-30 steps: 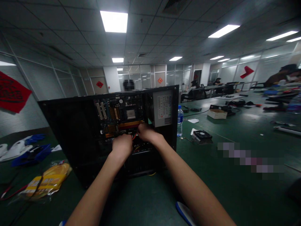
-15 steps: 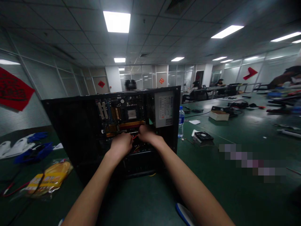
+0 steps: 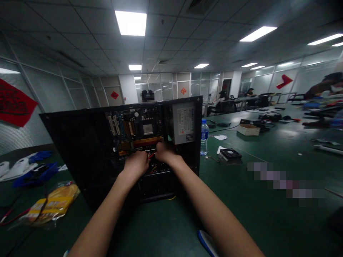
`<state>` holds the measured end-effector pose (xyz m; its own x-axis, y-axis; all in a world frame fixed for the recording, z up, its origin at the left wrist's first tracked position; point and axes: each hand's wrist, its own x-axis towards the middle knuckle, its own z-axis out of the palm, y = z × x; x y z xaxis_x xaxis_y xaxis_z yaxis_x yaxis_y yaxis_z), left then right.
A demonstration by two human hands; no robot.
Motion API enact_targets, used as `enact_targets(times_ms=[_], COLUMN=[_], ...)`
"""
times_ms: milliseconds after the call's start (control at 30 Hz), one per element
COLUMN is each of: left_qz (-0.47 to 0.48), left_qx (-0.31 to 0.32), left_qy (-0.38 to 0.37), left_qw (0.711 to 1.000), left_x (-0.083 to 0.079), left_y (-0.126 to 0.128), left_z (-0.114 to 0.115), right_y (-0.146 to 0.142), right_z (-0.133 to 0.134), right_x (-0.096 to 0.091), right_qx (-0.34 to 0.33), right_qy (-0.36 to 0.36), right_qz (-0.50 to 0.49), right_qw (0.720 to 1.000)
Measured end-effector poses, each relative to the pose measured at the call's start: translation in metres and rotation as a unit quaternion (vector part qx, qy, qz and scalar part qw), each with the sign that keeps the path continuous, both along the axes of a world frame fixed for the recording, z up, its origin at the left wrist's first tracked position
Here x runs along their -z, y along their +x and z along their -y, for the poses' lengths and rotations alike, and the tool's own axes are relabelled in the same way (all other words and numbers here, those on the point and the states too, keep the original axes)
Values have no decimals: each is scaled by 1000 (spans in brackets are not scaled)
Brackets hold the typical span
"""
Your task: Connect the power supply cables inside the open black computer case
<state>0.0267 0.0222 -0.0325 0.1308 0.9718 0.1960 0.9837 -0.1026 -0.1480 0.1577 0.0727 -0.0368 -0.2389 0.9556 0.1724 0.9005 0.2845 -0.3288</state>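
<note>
A black computer case (image 3: 66,150) stands open on the table in front of me, with a motherboard (image 3: 140,117) and a grey power supply (image 3: 184,123) inside. My left hand (image 3: 136,163) is closed at the lower edge of the motherboard. A thin red cable (image 3: 151,155) stretches from its fingertips to my right hand (image 3: 165,152). That hand is closed too, its fingers bent and blurred at the other end of the cable. The cable's ends are hidden by the fingers. Above the hands are a yellow and a red memory slot (image 3: 144,142) and a square silver processor (image 3: 148,129).
The green table (image 3: 227,200) carries a water bottle (image 3: 204,137) right of the case and a cooling fan (image 3: 229,156) beyond it. A small open box (image 3: 248,130) stands farther back. On the left lie a yellow plastic packet (image 3: 52,203) and a blue tray (image 3: 37,175). Other people sit farther off.
The whole view has shifted slightly, so the case appears a little farther left. Both hands stay at the red cable, and slightly more of it shows between them.
</note>
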Motion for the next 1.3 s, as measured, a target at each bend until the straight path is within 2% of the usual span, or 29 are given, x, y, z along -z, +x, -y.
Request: enact_targets(times_ms=[200,367,633,767,833,1000,1300], left_qz=[19,38,13,17,25,27,7], left_qx=[-5,-10,-13,-19,-23,19,37], left_qy=[6,20,70,107,100,52,52], left_qw=[1000,999,997,994,994,998,998], left_x=[2,2,3,4,5,4,1], left_y=[-1,0,4,5,5,4,7], left_z=[-2,-4,-2,0,0,-1,2], right_y=[-4,-5,-4,0,2,-3,-5], right_z=[6,6,3,6,7,6,1], right_x=[-6,-3,-1,-4,-6,-8,0], right_qx=[15,12,5,5,-1,-23,-107], right_qy=[14,24,18,10,6,60,170], right_qz=[18,26,19,-1,-31,-86,-53], right_qw=[1000,999,1000,1000,1000,994,978])
